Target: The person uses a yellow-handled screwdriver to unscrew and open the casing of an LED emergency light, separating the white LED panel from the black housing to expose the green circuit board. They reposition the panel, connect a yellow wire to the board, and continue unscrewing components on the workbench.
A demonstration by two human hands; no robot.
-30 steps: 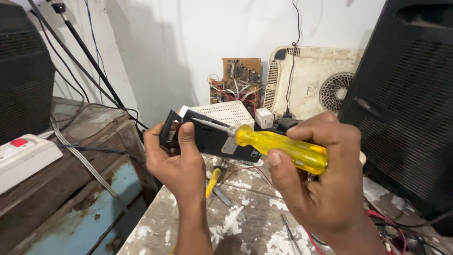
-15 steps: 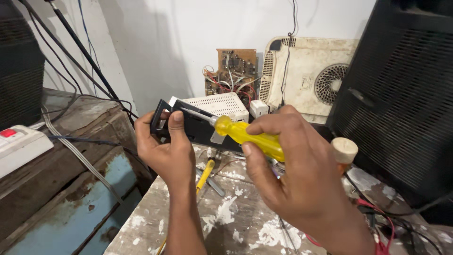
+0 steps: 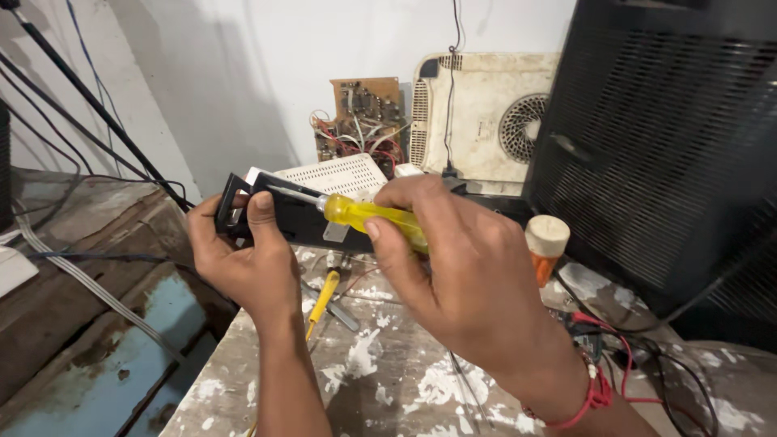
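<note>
Head-cam view looking down at two bare hands over a paint-spattered workbench (image 3: 380,380). The left hand (image 3: 243,259) is clenched around a black plastic casing (image 3: 291,217), a long flat part held up above the bench, thumb pressed on its front face. The right hand (image 3: 461,267) is wrapped around a yellow-handled screwdriver (image 3: 368,214), the metal shaft pointing left w/ the tip touching the casing's upper edge near the left thumb. Whether a screw sits under the tip can't be made out; the spot is too small to read.

Progress, judging by what shows: the driver is already seated on the casing, so the work looks mid-step, w/ the casing in one piece and nothing visibly taken off it. No loose screws can be seen on the bench.

Around the hands: a second, smaller yellow screwdriver (image 3: 322,301) lies on the bench just below the casing. Behind it sits a white vented box (image 3: 332,174), then a bare circuit board (image 3: 360,117) w/ tangled wires leaning at the wall, beside a dirty cream panel (image 3: 486,113) w/ a round grille. A big black speaker cabinet (image 3: 655,137) fills the right side.

Containers: one small orange bottle (image 3: 544,247) w/ a cream cap stands right of the right hand; cap on, contents hidden.
</note>
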